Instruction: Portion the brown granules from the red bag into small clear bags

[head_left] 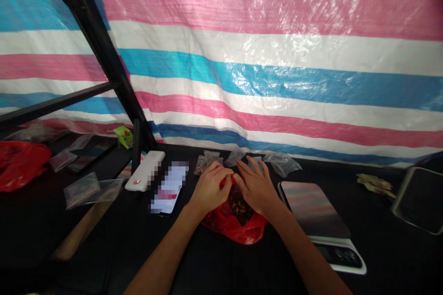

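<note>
A red plastic bag lies on the black table in front of me, its mouth open. Small brown dried pieces show inside it. My left hand is closed on the bag's rim at the far left side, thumb and fingers pinched together. On the right side of the mouth rests my right hand, fingers spread and pointing away, its thumb touching the rim. Just beyond the hands lie small clear zip bags, and one small bag with brown contents sits behind my left hand.
Right of the bag stands a digital scale; farther right are a yellowish crumpled piece and a clear-rimmed tray. At left lie a phone, a white power bank, clear bags and another red bag. A black frame post rises there.
</note>
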The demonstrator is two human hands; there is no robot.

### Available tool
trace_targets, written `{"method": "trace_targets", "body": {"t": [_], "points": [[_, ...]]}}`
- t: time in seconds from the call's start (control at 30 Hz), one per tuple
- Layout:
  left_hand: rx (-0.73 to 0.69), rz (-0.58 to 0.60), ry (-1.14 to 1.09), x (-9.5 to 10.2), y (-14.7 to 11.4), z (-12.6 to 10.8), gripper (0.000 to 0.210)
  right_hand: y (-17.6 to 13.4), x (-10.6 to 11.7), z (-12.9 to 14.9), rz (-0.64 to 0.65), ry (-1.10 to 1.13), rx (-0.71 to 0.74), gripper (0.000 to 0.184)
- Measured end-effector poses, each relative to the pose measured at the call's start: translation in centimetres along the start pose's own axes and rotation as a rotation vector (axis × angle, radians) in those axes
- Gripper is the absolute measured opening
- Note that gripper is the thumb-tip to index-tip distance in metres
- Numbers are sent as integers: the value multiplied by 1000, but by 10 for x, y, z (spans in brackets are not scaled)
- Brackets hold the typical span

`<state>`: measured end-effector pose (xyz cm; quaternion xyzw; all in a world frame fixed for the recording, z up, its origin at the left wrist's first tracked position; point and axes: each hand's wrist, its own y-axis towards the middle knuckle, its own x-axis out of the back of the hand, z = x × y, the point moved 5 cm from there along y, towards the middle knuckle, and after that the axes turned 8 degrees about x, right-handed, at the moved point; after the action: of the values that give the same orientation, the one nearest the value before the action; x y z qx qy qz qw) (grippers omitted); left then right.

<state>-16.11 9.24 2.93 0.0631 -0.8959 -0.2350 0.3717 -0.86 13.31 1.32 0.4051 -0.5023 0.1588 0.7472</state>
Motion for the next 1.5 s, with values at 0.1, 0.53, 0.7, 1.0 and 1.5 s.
{"method": "trace_targets", "body": {"t": [0.1, 0.53, 0.7, 1.0, 1.5], "points": [[35, -102, -31, 5, 0, 2, 22, -4, 10, -6, -50, 79, -56, 43], [172, -143, -119, 4, -4, 12, 93, -26, 33, -1, -305, 963, -254, 54], [97, -60, -41, -3, -5, 4, 67, -22, 38, 9, -220, 862, -128, 50], [-19, 62, 2, -2, -10, -4, 61, -24, 48, 18, -334, 421, -23, 20], [-62, -96, 358, 5, -9, -18, 52, -23, 48, 25, -253, 275, 100, 24]]}}
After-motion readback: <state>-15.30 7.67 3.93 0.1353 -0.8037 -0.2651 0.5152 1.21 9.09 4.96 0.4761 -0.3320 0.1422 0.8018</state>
